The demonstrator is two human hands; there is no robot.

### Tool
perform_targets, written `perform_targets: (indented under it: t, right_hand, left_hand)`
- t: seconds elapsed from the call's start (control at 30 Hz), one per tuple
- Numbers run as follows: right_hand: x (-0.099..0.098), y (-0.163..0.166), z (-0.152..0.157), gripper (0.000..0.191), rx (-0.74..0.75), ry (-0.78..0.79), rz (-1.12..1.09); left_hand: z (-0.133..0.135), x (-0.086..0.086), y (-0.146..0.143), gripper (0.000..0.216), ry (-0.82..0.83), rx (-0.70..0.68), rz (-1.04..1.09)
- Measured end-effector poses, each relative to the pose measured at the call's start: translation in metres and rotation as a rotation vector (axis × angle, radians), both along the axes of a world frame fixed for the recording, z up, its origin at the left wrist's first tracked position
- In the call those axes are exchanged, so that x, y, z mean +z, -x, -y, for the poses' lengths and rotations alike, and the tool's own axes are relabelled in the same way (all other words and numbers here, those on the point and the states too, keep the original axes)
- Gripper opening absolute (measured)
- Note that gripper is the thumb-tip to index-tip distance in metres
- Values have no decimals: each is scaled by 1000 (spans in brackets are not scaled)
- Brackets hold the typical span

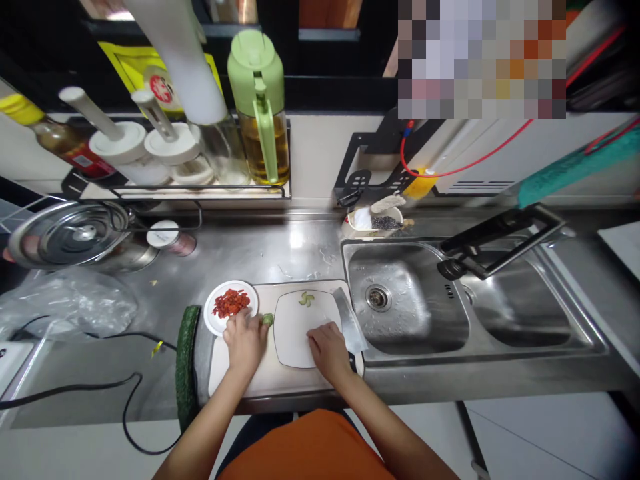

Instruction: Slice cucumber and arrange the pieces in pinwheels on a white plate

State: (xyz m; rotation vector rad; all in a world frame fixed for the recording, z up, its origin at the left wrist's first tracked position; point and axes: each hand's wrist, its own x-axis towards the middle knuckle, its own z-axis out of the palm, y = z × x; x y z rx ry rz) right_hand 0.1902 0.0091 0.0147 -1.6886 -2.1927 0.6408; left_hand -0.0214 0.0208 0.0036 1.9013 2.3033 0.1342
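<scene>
My left hand [245, 343] reaches over the cutting board beside a round white plate of chopped red pepper [231, 303]. Its fingers are bent round a few cucumber slices [267, 320], mostly hidden by the hand. On the squarish white plate [293, 340] rests my right hand [329, 348], fingers stretched out over its right side. Several thin green cucumber slices [306, 299] lie fanned near that plate's far edge. A cleaver [350, 321] lies along the right side of the cutting board [250, 388], its handle partly behind my right wrist.
A whole cucumber [187, 360] lies left of the board. The double sink [410, 300] with its black faucet [493, 243] is at right. Black cable [75, 387] and a plastic bag [70, 303] lie at left. An oil jug [260, 113] and jars stand on the rack behind.
</scene>
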Motion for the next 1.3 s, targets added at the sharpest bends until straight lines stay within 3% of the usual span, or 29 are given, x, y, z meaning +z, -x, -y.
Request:
perform_targets:
  t: [0.2, 0.37, 0.53, 0.67, 0.83, 1.07, 1.3]
  right_hand:
    - [-1, 3, -1, 18, -2, 36, -49]
    - [2, 10, -9, 18, -57, 149, -301]
    - [18, 20, -27, 23, -277, 493, -742]
    - [30, 22, -34, 25, -351, 761, -924]
    - [30, 17, -31, 18, -457, 700, -993]
    - [23, 8, -26, 19, -429, 555, -920]
    - [31, 0, -23, 23, -395, 553, -885]
  left_hand:
    - [-4, 3, 6, 18, -34, 88, 207]
    - [-6, 21, 9, 17, -21, 6, 694]
    - [-11, 39, -16, 28, 239, 103, 1176]
    - [-15, 44, -35, 29, 340, 164, 1370]
    - [-16, 42, -44, 28, 393, 231, 1435]
    - [-10, 35, -51, 30, 518, 338, 1557]
    - [-8, 36, -55, 28, 558, 383, 1704]
